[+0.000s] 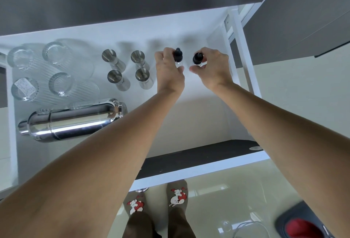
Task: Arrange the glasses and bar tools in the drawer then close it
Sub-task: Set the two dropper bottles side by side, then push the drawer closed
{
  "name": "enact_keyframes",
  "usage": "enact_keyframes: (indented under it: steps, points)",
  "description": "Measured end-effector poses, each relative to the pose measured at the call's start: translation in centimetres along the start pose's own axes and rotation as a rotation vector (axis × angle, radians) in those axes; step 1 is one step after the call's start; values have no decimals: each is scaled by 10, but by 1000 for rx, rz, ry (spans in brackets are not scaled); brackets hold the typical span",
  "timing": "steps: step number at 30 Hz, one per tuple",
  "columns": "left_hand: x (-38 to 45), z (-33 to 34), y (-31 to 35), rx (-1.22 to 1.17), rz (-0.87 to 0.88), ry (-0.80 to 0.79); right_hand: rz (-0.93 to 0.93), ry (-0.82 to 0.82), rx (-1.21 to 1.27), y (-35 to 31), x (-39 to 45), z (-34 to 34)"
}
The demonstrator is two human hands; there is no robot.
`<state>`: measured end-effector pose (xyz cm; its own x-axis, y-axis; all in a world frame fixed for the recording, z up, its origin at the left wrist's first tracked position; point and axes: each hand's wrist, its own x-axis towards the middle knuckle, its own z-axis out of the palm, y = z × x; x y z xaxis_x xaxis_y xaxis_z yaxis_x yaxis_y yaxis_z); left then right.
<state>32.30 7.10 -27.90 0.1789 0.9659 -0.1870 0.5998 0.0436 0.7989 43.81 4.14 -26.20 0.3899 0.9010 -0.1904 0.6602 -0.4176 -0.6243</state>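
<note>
White pull-out drawer [189, 172] stands open, front edge nearest, with a dark strip along its inner front. Near-left: polished steel cocktail shaker [72, 120] lying on its side, parallel to the front edge, close to the left wall. Right half of the drawer floor between front edge and hands is bare. Beyond the shaker: four ribbed clear glasses [55, 71] grouped at far left; four steel jiggers [128, 69] upright in a two-by-two block mid-drawer, apart from one another. Far right, near the back wall: left hand [168, 67] pinching a small black-capped bottle [178, 55]; right hand [214, 65] pinching a second black-capped bottle [198, 58]. The two bottles are near but apart, short of the right wall.
</note>
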Motion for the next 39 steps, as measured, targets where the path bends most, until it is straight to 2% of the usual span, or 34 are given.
enact_keyframes:
  steps: [5,9,12,15,18,20,23,27,30,34,39]
  points:
    - [-1,-4,-2,79,52,-35,77,-10,41,0,-2,2]
    - [-8,-13,10,111,42,-91,165,-39,-17,2,-14,-8]
    - [-27,-30,21,133,42,-108,243,-126,-46,-4,-40,-26]
    - [-66,-60,27,124,120,-68,286,-243,-71,-20,-88,-52]
    - [-120,-99,17,136,175,48,220,-197,-143,-30,-145,-64]
    - [-159,-130,0,182,148,93,155,-68,-217,-33,-186,-60]
    - [-207,-176,-34,335,57,133,200,54,-347,-37,-235,-47]
    - [-246,-213,-71,544,-202,34,258,-33,-349,-41,-264,-32]
    - [-251,-217,-84,655,-238,-80,227,-62,-361,-39,-262,-26]
    - [-246,-214,-85,664,-227,-61,243,-82,-379,-38,-256,-27]
    - [-237,-212,-79,621,-334,7,289,-82,-359,-43,-244,-25]
